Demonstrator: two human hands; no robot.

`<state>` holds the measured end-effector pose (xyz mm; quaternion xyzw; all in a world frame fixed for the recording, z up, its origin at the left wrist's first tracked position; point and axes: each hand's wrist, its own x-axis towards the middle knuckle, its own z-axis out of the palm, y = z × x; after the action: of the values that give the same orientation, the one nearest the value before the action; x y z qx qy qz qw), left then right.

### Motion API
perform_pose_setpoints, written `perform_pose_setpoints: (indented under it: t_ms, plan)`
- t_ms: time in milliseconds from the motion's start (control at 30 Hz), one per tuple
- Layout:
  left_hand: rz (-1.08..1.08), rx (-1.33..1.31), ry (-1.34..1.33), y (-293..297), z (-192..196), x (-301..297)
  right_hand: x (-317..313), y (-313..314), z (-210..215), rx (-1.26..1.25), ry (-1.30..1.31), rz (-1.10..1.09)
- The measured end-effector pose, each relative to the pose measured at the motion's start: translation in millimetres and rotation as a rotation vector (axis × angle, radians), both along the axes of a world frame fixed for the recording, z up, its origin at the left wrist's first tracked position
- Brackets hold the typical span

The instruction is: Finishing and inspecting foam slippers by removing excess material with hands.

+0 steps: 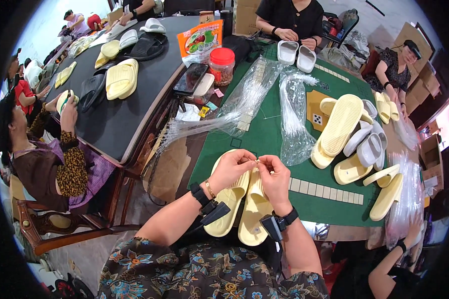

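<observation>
A pair of pale yellow slippers (253, 219) lies side by side in front of me at the near edge of the green table, toes pointing away. Above their straps my left hand (230, 168) and my right hand (276, 183) meet, fingertips pinched together. A tiny pale thing shows between the fingertips, too small to name. Beyond my hands lie a bundle of thin clear plastic strands (204, 127) and a second bundle in a clear plastic bag (295, 119).
Yellow slippers (340, 124) and grey slippers (369, 149) are heaped on the right. A red-lidded jar (221, 65) and a phone (191, 78) stand at the back left. A black table (149, 89) holds more slippers. Several people work around both tables.
</observation>
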<state>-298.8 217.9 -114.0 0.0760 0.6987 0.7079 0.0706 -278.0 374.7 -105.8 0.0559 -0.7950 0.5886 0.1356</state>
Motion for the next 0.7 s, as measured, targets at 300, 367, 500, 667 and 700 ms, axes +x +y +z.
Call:
perform_pose_setpoints:
  t_ms: [300,367,500,667,700]
  plan:
    - [-0.011,-0.151,0.044,0,3,0,0,0,3,-0.018,-0.062,0.004]
    - [-0.012,-0.166,0.046,0,7,1,-1,0,1,-0.011,-0.056,0.005]
    - [-0.010,-0.274,0.126,0,8,1,0,0,1,0.050,-0.012,-0.004]
    - [-0.002,-0.337,0.118,1,9,2,0,0,4,0.015,-0.032,0.005]
    - [0.021,-0.309,0.121,1,8,3,0,-1,5,-0.011,-0.061,0.011]
